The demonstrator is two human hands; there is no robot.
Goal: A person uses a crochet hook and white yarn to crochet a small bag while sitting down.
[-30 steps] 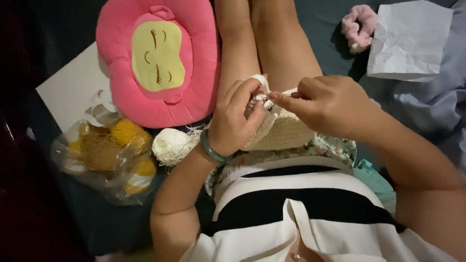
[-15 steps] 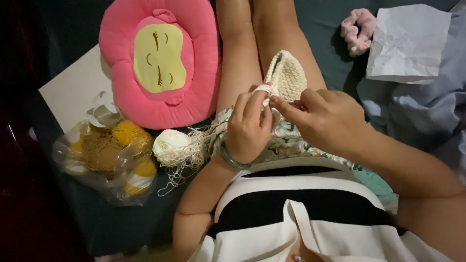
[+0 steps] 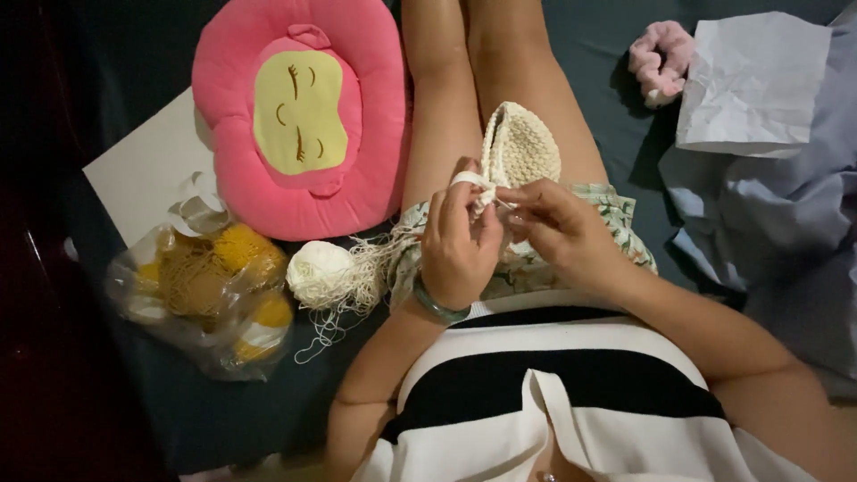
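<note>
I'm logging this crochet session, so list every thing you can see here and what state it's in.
Crochet piece: cream, part-made, on the lap, held by both hands.
Left hand: yarn wrapped over the fingers.
Right hand: pinching at the piece's edge.
Yarn ball: cream, loose tangled strands.
Bag: clear, holding yellow and brown yarn.
Cushion: pink, lying flat.
Scrunchie: pink, lying loose.
Paper: white, creased.

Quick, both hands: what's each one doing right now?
Left hand: closed, yarn wrapped over its finger, holding the crochet piece.
Right hand: fingers pinched at the piece's edge; any hook cannot be told.
</note>
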